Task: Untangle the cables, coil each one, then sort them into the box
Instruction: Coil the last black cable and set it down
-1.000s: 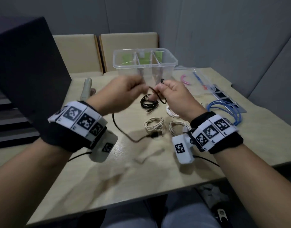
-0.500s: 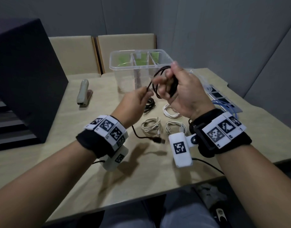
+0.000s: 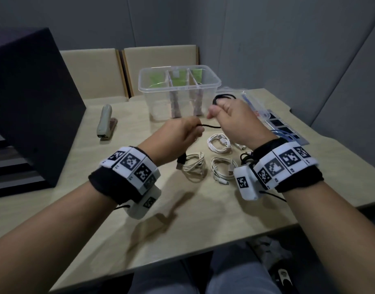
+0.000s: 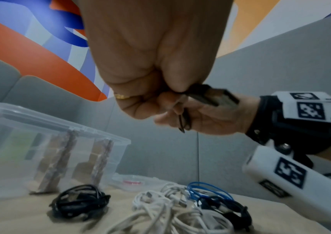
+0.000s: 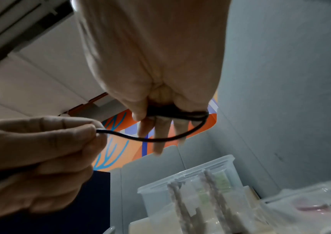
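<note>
A black cable runs taut between my two hands above the table. My left hand pinches it between thumb and fingers, and the USB plug hangs just below that hand. My right hand holds several loops of the cable wound round its fingers; the coil sticks out beyond the knuckles. The clear three-compartment box stands just behind the hands. Three coiled white cables and a coiled black cable lie on the table under the hands.
A blue cable lies on a printed sheet at the right. A stapler lies at the left, beside a large dark box. A clear plastic bag sits right of the box. Two chairs stand behind the table.
My right hand has dropped and turned, with more cable wound round its fingers. The loose tail is shorter, and the plug has left the table and hangs by my left hand.
</note>
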Action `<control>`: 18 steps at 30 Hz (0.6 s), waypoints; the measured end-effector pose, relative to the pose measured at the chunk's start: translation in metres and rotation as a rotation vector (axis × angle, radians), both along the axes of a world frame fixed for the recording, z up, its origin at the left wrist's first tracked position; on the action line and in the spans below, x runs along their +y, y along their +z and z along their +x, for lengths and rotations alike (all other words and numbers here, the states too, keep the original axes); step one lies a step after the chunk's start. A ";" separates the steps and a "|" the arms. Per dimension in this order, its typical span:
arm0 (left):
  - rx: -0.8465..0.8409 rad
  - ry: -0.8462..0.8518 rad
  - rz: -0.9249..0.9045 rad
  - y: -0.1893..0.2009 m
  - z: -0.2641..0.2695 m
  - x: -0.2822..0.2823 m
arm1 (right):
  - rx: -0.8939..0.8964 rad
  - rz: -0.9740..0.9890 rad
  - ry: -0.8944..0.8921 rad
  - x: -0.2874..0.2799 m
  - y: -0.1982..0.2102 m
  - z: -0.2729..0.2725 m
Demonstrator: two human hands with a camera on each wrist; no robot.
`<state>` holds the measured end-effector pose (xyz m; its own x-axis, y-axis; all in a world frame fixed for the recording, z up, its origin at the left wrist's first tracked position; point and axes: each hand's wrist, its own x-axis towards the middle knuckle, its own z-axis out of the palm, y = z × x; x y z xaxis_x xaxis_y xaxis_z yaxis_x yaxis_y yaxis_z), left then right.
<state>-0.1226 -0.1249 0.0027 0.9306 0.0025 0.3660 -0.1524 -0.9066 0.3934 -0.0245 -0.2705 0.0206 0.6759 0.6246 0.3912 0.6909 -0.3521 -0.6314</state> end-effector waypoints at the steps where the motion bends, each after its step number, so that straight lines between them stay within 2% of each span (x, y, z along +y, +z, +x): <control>1: -0.014 0.018 0.028 0.004 0.000 0.004 | 0.027 -0.055 0.015 0.000 -0.001 -0.001; 3: -0.068 0.020 0.166 0.010 0.001 0.014 | 0.099 -0.146 0.043 -0.001 -0.001 -0.002; 6: -0.169 0.002 0.552 0.014 0.004 0.033 | 0.233 -0.199 0.150 -0.004 0.000 -0.011; 7: -0.171 -0.015 0.622 0.016 0.004 0.037 | 0.269 -0.211 0.193 -0.005 0.001 -0.015; 9: -0.124 -0.053 0.656 0.016 0.001 0.040 | 0.336 -0.196 0.253 -0.004 0.002 -0.019; 12: -0.144 -0.068 0.641 0.013 0.001 0.038 | 0.558 0.007 0.319 0.000 0.001 -0.017; 14: -0.122 -0.044 0.501 0.009 0.003 0.035 | 0.713 0.158 0.356 0.001 0.002 -0.015; 15: -0.060 -0.038 0.346 0.008 0.004 0.033 | 0.777 0.226 0.363 0.002 0.003 -0.014; 17: 0.062 -0.066 -0.084 0.009 0.000 0.021 | 0.869 0.344 0.363 0.002 0.005 -0.015; 18: 0.070 -0.091 -0.282 0.010 -0.002 0.015 | 0.902 0.391 0.363 0.003 0.005 -0.015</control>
